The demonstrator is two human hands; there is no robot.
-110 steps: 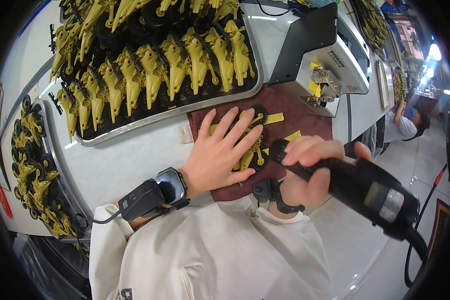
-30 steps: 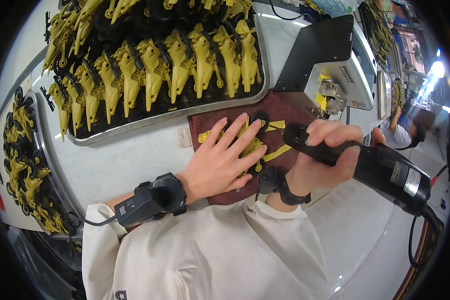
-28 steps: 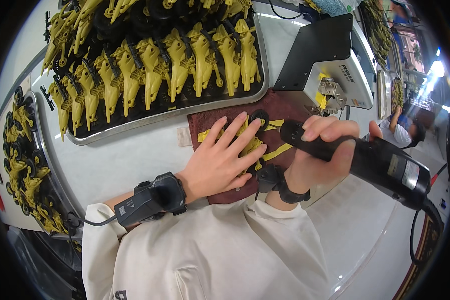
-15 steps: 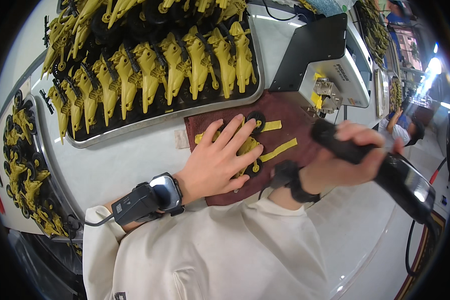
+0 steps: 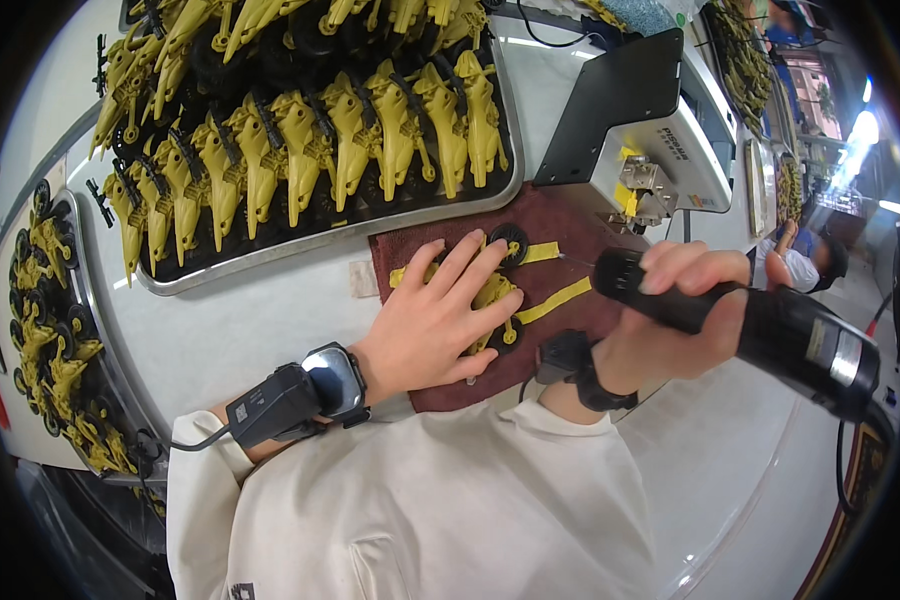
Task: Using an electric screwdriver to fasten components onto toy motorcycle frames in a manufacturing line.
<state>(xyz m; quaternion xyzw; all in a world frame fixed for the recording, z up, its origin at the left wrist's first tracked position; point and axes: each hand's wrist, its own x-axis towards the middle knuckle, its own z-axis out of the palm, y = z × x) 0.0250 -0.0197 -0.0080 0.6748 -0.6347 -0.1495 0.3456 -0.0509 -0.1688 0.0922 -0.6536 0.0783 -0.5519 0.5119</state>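
Observation:
My left hand (image 5: 440,322) lies spread and flat over a yellow toy part with black wheels, resting on a dark red cloth (image 5: 440,398). The palm and fingers hide most of the toy; one black wheel (image 5: 511,245) shows past the fingertips. Two yellow strips (image 5: 560,298) lie on the cloth to its right. My right hand (image 5: 685,310) is wrapped round a black electric screwdriver (image 5: 805,345). Its thin bit points left, with the tip close to the end of the upper strip, apart from my left hand.
A metal tray (image 5: 320,240) of yellow toy motorcycles lined up in rows stands at the back left. Another tray (image 5: 100,330) with more lies at far left. A white machine (image 5: 660,150) with a black plate stands behind the cloth. Another person (image 5: 800,262) is far right.
My right hand has brought the screwdriver left and slightly down, toward the yellow strips. My left hand has stayed in place on the toy.

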